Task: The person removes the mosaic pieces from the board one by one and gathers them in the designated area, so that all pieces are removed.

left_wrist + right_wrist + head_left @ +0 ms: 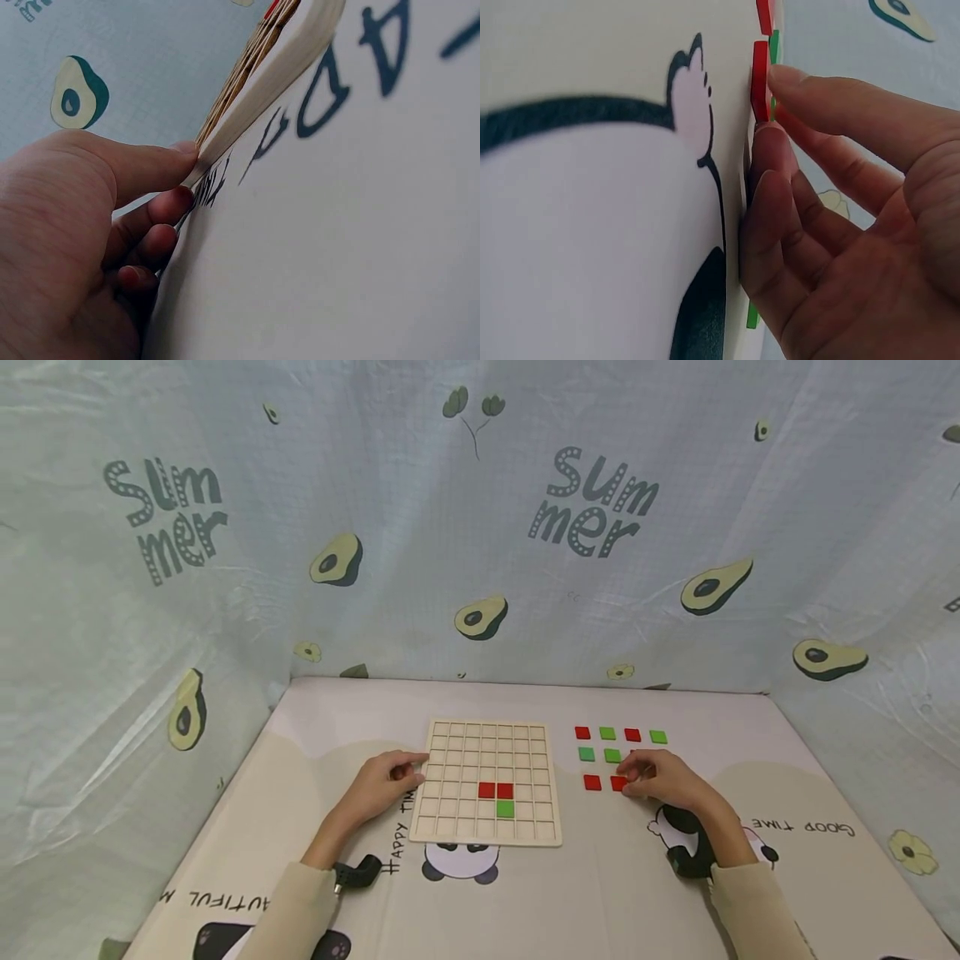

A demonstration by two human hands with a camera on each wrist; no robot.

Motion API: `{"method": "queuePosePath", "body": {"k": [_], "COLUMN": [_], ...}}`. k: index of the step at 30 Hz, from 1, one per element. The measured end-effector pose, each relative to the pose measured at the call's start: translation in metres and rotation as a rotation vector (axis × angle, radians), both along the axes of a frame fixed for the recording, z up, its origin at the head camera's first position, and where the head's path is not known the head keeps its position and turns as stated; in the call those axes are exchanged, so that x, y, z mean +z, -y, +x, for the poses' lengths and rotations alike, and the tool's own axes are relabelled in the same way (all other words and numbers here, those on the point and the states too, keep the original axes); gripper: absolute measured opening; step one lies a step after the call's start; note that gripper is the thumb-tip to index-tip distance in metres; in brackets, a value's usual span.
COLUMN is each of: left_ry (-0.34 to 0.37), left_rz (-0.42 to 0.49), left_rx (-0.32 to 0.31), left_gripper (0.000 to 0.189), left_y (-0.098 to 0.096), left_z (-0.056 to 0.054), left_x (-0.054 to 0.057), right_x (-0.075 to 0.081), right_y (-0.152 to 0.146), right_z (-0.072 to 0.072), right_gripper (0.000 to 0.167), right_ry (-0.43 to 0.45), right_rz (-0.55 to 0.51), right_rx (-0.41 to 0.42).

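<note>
A pale wooden grid board (454, 757) lies flat on the table. On it are two red square tiles (487, 790) side by side and a green tile (506, 809) below the right one. My left hand (385, 783) touches the board's left edge with thumb and index finger; its other fingers (159, 240) curl loosely below. My right hand (663, 779) is at the loose tiles right of the board, thumb and fingertips on a red tile (760, 79) low over the table. Whether that tile is lifted I cannot tell. The hand partly covers another red tile behind it.
Several loose red and green tiles, such as a green one (607, 733) and a red one (592, 782), lie in rows right of the board. The printed cloth (525, 902) shows pandas and lettering. An avocado-patterned curtain (420, 510) closes the back and sides.
</note>
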State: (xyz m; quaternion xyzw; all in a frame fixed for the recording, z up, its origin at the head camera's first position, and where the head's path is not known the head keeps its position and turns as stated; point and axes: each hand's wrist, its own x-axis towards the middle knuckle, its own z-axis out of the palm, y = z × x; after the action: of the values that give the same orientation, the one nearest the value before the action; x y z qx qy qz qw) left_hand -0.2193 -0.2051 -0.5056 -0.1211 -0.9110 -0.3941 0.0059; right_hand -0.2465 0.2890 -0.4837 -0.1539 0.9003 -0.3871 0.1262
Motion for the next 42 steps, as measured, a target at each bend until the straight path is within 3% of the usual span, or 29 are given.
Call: {"method": "queuePosePath", "body": {"k": [26,42], "left_ry": [-0.008,-0.015], "left_rz": [-0.007,-0.02], "left_rx": [0.006,-0.02], "left_gripper": [0.039,0.039], "left_y": [0.001,0.0], "left_z": [0.001,0.0], "left_x": [0.001,0.001], "right_x": [0.014,0.021], "right_y": [0.016,0.042], "right_z": [0.005,0.01], "right_gripper": [0.021,0.018], "right_ry": [-0.127,-0.129], "right_rz": [-0.004,-0.032], "right_rx": [-0.044,0.017]}}
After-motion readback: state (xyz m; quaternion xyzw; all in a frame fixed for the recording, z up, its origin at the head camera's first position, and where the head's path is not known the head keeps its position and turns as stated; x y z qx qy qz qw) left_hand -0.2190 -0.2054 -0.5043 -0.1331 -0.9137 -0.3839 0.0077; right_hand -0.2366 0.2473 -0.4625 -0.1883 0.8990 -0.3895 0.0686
